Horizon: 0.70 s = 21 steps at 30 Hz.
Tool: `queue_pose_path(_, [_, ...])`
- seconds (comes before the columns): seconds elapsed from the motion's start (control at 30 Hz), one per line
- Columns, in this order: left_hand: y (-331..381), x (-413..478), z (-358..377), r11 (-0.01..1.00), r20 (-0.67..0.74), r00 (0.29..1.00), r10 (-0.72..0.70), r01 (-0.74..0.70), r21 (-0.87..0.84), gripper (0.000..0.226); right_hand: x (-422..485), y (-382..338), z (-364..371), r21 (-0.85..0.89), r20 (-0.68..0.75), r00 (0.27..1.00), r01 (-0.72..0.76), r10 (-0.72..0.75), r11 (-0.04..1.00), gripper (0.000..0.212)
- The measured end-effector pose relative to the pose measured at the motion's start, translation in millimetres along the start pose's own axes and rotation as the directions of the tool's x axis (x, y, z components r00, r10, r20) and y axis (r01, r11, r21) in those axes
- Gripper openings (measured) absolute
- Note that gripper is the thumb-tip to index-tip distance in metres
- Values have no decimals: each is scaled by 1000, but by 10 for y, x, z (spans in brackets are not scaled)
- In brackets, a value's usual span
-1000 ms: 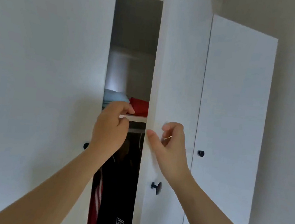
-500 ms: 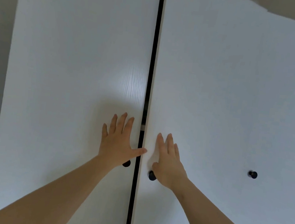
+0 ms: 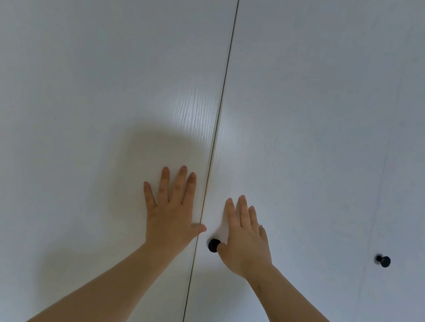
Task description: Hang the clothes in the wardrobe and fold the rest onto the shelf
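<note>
Knob (image 3: 213,245) half hidden, apparently by right hand (image 3: 245,244).

You have soft, even light. A pale sheen lies on the wardrobe doors (image 3: 89,72) beside the seam; a broad, blurred shadow spreads left of your left hand (image 3: 170,218). The far-right knob (image 3: 383,260) looks smeared.

The wardrobe doors (image 3: 84,66) are cut off at top and bottom. The near knob (image 3: 213,245) is partly covered by the right hand (image 3: 246,241); the far knob (image 3: 383,260) is blurred.
</note>
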<state>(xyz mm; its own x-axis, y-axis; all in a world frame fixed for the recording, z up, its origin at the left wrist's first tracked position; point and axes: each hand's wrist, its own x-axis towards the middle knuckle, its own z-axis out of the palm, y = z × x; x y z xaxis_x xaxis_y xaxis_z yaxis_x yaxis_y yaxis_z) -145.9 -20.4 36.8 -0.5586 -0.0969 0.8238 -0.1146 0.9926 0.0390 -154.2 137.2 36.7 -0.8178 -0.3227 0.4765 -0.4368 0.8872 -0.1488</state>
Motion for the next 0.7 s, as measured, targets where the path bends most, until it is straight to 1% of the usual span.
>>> queue_pose_path(0.03, [-5, 8, 4, 1000, -22, 1000, 9, -9, 0, 118, 14, 1, 8, -2, -8, 1000, 3, -3, 1000, 87])
queue_pose_path(0.07, [-9, 9, 7, 1000, -15, 1000, 16, -16, 10, 117, 22, 5, 20, 0, -6, 1000, 3, -3, 1000, 87])
queue_pose_path(0.2, [-7, -21, 42, 998, 58, 998, 9, -13, 63, 112, 43, 16, -23, 18, 48, 999, 9, -10, 1000, 89])
queue_pose_path(0.3, [-11, -40, -4, 997, 114, 993, 16, -24, 74, 111, 41, 19, -130, 84, 95, 995, 0, -8, 996, 85])
queue_pose_path(0.4, [-27, -37, -139, 996, 186, 982, 42, -55, 69, 101, -62, -6, -236, 195, 39, 999, -19, 11, 981, 77])
queue_pose_path(0.5, [-53, -107, -257, 997, 238, 970, 38, -52, 49, 97, -248, 1, -376, 291, -65, 997, -10, 30, 957, 70])
queue_pose_path(0.57, [-56, -211, -314, 997, 232, 971, 49, -60, 41, 96, -364, 24, -535, 436, -133, 984, -52, 121, 899, 60])
queue_pose_path(0.6, [-59, -255, -346, 997, 235, 970, 60, -72, 42, 96, -431, 48, -653, 524, -177, 968, -63, 180, 849, 52])
queue_pose_path(0.63, [-71, -294, -370, 996, 234, 970, 73, -84, 36, 96, -504, 96, -829, 638, -227, 942, -46, 246, 768, 42])
queue_pose_path(0.67, [-62, -328, -402, 996, 243, 968, 68, -80, 41, 96, -620, 141, -1050, 712, -294, 910, 5, 292, 702, 30])
queue_pose_path(0.7, [-50, -358, -422, 993, 246, 965, 92, -106, 47, 96, -724, 191, -1228, 744, -372, 880, 92, 296, 662, 18])
